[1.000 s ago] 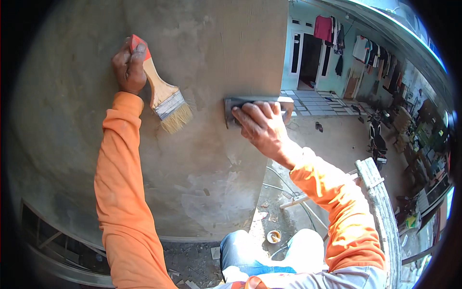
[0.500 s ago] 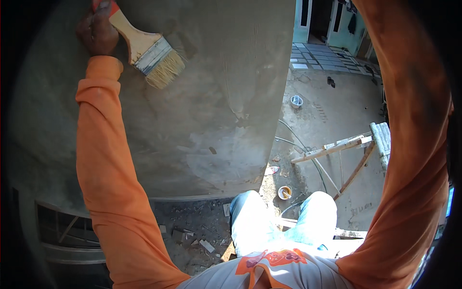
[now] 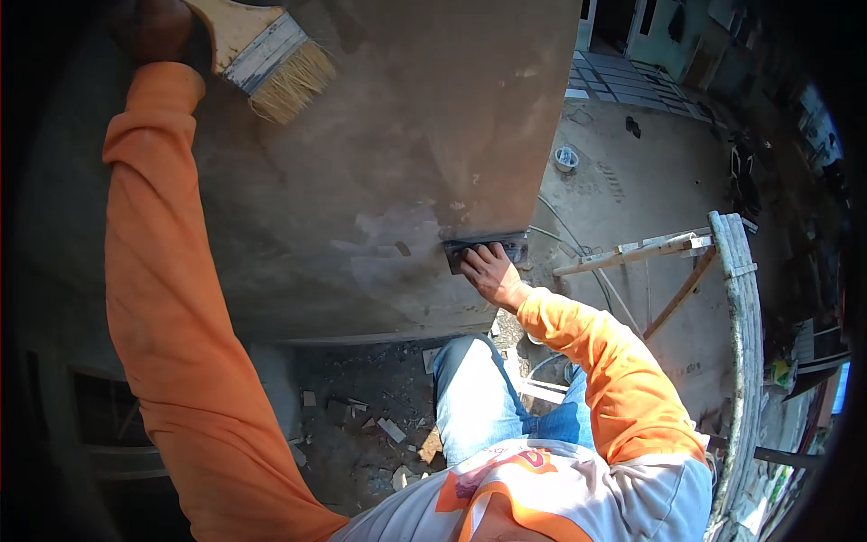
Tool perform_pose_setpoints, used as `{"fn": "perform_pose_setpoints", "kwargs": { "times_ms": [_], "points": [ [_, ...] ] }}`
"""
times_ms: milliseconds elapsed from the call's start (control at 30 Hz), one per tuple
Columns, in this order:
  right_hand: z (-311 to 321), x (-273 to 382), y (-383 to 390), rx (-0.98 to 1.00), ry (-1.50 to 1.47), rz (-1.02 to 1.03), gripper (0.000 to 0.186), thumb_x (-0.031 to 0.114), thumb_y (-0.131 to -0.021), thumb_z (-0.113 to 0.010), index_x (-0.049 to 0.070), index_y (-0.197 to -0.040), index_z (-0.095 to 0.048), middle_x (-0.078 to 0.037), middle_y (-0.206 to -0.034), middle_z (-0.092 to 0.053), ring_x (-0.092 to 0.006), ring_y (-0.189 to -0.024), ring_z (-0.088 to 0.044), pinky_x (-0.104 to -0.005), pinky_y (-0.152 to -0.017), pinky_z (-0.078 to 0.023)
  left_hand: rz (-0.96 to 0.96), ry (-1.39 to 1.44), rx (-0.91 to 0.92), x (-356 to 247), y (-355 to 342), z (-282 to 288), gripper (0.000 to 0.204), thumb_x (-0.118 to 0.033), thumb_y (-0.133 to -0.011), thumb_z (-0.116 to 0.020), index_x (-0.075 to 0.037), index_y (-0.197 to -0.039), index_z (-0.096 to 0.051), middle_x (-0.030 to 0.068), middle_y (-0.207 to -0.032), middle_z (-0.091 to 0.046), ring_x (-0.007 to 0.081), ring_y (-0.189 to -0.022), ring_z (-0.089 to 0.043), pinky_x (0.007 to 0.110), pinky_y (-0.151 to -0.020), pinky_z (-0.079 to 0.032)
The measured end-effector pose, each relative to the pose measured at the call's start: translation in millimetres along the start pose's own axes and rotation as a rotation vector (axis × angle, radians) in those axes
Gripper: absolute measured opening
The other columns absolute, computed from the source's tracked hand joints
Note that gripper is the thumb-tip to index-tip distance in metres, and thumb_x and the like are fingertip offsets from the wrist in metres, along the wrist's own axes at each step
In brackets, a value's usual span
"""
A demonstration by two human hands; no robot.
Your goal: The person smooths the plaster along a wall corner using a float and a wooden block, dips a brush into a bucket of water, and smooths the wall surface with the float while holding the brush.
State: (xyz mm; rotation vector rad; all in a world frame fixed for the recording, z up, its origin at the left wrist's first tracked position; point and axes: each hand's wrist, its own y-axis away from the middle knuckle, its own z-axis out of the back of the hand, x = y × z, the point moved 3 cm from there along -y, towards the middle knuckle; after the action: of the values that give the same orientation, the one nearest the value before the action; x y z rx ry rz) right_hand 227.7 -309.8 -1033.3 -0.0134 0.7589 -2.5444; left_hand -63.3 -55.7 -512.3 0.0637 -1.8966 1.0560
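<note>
My left hand (image 3: 155,29) is closed round the handle of a wide paintbrush (image 3: 271,61) at the upper left. Its pale bristles point down and to the right, in front of the grey plastered wall (image 3: 334,154). Low on the wall, by its right-hand edge, my right hand (image 3: 492,271) grips a dark, flat plastering float (image 3: 513,245). The float lies against the wall surface, and my fingers curl over its back. To its left the plaster shows a paler, whitish patch (image 3: 384,244).
A wooden scaffold frame (image 3: 632,256) with a pale upright bundle of poles (image 3: 739,316) stands at the right. Far below on the ground is a white bucket (image 3: 566,160), with a hose (image 3: 564,226) nearer. Broken tile pieces (image 3: 391,430) litter the ground under the wall.
My right arm has come down from the upper right, bringing the float to the wall's lower right edge. The brush in my left hand now appears higher and further left.
</note>
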Motion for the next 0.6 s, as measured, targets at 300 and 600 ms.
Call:
{"fn": "perform_pose_setpoints", "kwargs": {
  "times_ms": [300,600],
  "points": [
    [265,-69,-148,-1.035,0.031,-0.411,0.045,0.001,-0.069,-0.069,0.008,-0.112,-0.061,-0.012,-0.095,-0.053,-0.0281,-0.089,-0.051,-0.0367,-0.077,-0.045,-0.085,-0.123,-0.112,-67,-45,21,0.008,-0.003,-0.082,-0.056,-0.007,-0.087,-0.06,0.0142,-0.071,-0.061,0.0317,-0.058,-0.059,0.038,-0.049,-0.046],
    [180,-39,-111,-0.904,-0.019,-0.507,0.042,0.005,-0.065,-0.071,0.011,-0.106,-0.065,-0.014,-0.095,-0.048,-0.0293,-0.085,-0.05,-0.0374,-0.071,-0.047,-0.074,-0.069,-0.089,-68,-39,23,0.025,0.004,-0.08,-0.056,-0.011,-0.1,-0.059,0.0151,-0.078,-0.064,0.0352,-0.061,-0.062,0.039,-0.05,-0.05]
  ]
}}
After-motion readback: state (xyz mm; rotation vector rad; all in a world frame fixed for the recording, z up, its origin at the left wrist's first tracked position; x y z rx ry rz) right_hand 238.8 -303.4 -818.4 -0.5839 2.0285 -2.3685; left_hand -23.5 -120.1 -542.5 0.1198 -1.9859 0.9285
